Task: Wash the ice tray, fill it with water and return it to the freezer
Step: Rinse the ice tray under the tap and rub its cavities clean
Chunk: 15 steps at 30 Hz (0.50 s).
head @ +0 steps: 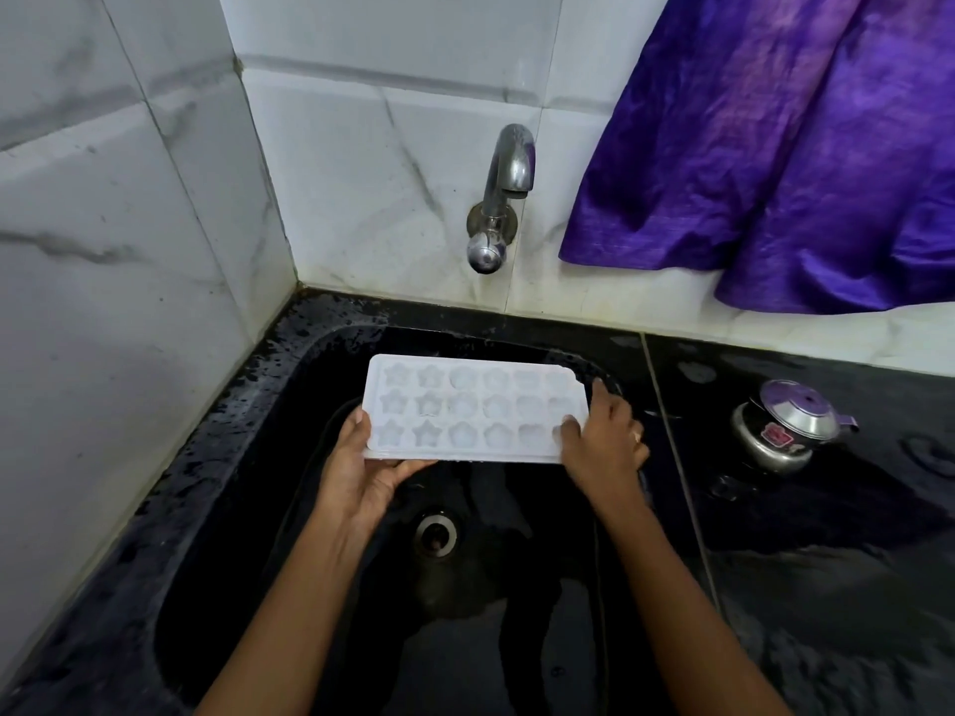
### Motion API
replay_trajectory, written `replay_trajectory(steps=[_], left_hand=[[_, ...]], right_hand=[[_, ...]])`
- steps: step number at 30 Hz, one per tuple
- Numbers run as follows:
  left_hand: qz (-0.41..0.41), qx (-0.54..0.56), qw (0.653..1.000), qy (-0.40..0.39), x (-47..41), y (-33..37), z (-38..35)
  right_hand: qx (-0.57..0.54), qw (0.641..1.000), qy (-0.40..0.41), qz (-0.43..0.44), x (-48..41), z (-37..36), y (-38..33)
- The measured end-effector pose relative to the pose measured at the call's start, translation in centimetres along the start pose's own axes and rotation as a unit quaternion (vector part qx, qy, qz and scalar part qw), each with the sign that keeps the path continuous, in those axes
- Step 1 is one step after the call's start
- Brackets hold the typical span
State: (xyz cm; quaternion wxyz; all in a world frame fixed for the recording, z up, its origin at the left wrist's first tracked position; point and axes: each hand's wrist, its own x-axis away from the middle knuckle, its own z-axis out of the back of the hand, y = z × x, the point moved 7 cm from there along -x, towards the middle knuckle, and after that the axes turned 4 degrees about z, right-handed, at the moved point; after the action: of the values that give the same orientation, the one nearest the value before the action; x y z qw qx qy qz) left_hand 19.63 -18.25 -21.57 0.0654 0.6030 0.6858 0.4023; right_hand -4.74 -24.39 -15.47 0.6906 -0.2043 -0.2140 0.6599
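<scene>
One tray (465, 410) is held level over the sink (248, 509), below the tap (509, 173) and short of its spout, long axis running left to right. It is pinched at both ends: the left grip (362, 467) at the near-left corner, thumb on top, and the right grip (604, 441), judged slightly nearer the tap, curled round the right end. Counted: one tray of eighteen cells, one tap, two grips.

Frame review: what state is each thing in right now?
Ice tray: held flat over the sink, cavities up; contents unclear.
Left hand: grips tray's left end.
Right hand: grips tray's right end.
Tap: no water running.
Sink: wet, not filled.
Drain: unplugged.
Cooker: lid on, standing on the counter.
Cloth: hanging by the wall.
</scene>
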Motion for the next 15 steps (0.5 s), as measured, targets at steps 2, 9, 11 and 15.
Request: replay_trajectory(steps=[2, 9, 11, 15], left_hand=[[0.000, -0.011, 1.000, -0.005, 0.1, 0.1, -0.1], [0.010, -0.022, 0.998, -0.058, 0.5, 0.2, -0.7], [0.006, -0.043, 0.998, -0.047, 0.5, 0.5, -0.3], [-0.015, -0.148, 0.989, 0.024, 0.5, 1.3, 0.9]], right_hand=[[-0.149, 0.986, -0.060, -0.046, -0.3, -0.7, 1.8], [-0.293, 0.954, 0.022, -0.053, -0.3, 0.1, 2.8], [-0.313, 0.948, 0.033, -0.050, -0.3, 0.0, 2.8], [-0.328, 0.942, 0.056, -0.032, -0.1, -0.2, 2.8]])
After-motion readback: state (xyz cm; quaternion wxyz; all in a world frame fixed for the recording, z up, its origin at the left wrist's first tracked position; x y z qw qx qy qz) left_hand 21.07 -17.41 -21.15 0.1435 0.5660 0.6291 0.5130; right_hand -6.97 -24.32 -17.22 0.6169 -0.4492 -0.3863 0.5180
